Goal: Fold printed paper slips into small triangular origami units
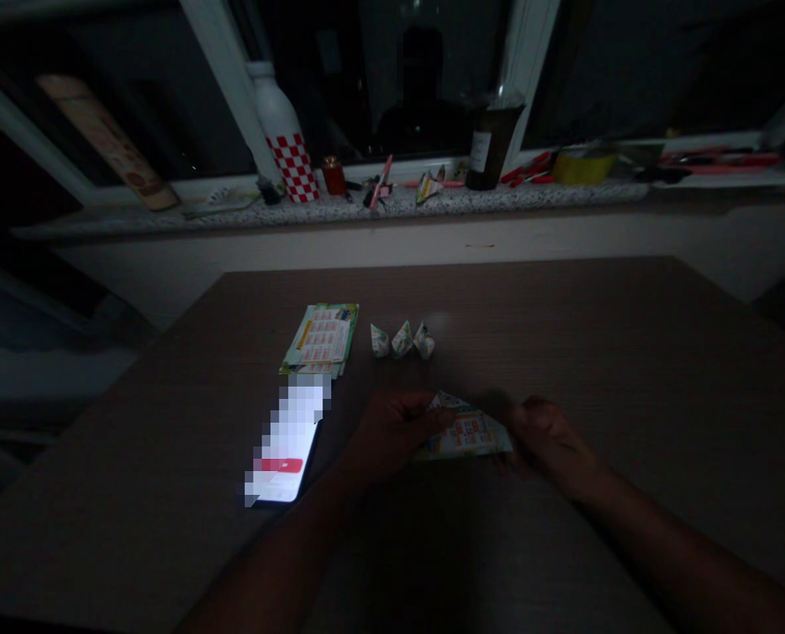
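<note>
A printed paper sheet (475, 430), folded to a slanted point at its top, is held just above the brown table. My left hand (398, 427) is closed on its left part, thumb lying over the print. At the sheet's right corner, my right hand (547, 436) has curled fingers that seem to pinch the edge; dim light and blur hide the exact contact. Beyond the hands, three small folded paper pieces stand in a row: a left one (379, 341), a middle one (402, 340) and a right one (424, 341).
Left of the folded pieces lies a stack of printed sheets (322, 339). A lit phone (290, 445) rests nearer me, left of my left hand. On the window sill (379, 211) stand a red-checkered bottle (292, 154), a small jar (333, 176), a dark bag (491, 150) and yellow tape (583, 167).
</note>
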A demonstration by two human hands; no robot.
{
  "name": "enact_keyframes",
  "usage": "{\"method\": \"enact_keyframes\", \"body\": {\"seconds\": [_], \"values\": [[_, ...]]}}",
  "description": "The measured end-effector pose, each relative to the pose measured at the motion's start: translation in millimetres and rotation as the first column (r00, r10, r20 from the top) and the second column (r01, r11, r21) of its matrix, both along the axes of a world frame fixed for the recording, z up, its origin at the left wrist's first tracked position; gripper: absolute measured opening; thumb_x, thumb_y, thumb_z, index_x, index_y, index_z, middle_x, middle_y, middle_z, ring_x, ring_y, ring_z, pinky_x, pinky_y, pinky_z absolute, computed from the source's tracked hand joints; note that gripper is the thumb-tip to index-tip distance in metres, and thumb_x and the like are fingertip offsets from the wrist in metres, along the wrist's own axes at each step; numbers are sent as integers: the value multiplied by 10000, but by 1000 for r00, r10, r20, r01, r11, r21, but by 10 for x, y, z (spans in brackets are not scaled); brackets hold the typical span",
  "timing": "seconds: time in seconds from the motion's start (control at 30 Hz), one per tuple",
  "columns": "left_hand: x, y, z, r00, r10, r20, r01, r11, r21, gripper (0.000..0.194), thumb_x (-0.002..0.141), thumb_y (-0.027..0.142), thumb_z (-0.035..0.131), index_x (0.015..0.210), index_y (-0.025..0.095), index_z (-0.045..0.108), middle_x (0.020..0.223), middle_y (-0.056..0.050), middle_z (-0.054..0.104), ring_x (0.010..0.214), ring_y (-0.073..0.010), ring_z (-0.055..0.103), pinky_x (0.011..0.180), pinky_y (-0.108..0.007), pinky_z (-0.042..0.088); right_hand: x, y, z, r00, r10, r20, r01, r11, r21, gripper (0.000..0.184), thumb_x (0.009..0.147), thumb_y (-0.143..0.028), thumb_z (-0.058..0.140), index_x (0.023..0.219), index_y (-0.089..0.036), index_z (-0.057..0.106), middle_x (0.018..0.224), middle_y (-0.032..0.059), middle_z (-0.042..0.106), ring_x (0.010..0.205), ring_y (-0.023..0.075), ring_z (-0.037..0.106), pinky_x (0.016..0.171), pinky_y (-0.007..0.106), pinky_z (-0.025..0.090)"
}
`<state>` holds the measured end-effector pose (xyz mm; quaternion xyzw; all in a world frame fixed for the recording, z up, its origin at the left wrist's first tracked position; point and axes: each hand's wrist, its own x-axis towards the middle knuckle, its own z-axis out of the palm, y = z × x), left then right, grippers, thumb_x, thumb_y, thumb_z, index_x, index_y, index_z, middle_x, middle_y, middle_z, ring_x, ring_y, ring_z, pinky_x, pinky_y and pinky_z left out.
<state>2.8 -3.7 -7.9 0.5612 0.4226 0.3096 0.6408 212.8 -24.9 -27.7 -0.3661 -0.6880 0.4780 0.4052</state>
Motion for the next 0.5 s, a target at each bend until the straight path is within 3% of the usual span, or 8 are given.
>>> {"method": "enact_keyframes", "body": {"seconds": [0.07,0.17,0.27,0.33,0.5], "values": [[1,0,5,1000,-12,-1,12,1000,-5,274,756,394,675,826,131,710,697,-12,653,592,-99,544,555,-196,397,24,12,-2,995,-103,-10,103,994,44,653,959,-513,257,471,-167,516,418,-1,482,383,92,453,404,218,340],[5,1,-12,999,-23,-26,24,1000,14,289,763,408,667,830,130,707,700,-14,654,589,-100,544,556,-197,399,25,19,42,968,-242,73,225,957,185,476,940,-433,395,571,-169,541,507,-14,495,458,98,466,448,218,356],[7,5,-52,999,-26,-40,27,999,26,306,770,424,658,809,123,692,699,-15,645,602,-106,548,567,-205,402,-9,14,86,946,-280,164,215,919,330,294,893,-322,519,644,-170,557,560,-19,515,502,96,483,477,207,371],[5,9,-76,998,-29,-56,31,999,21,317,773,433,653,809,119,684,703,-18,642,612,-113,553,572,-212,405,-34,9,97,939,-279,203,187,906,380,269,894,-273,511,646,-172,543,559,-25,500,496,89,471,483,202,371],[3,14,-82,995,-26,-95,30,999,38,318,772,429,654,820,116,683,693,-13,640,606,-112,551,568,-212,407,-60,-11,111,926,-240,291,136,932,337,371,923,-291,443,568,-181,452,489,-52,385,425,70,386,421,200,299]]}}
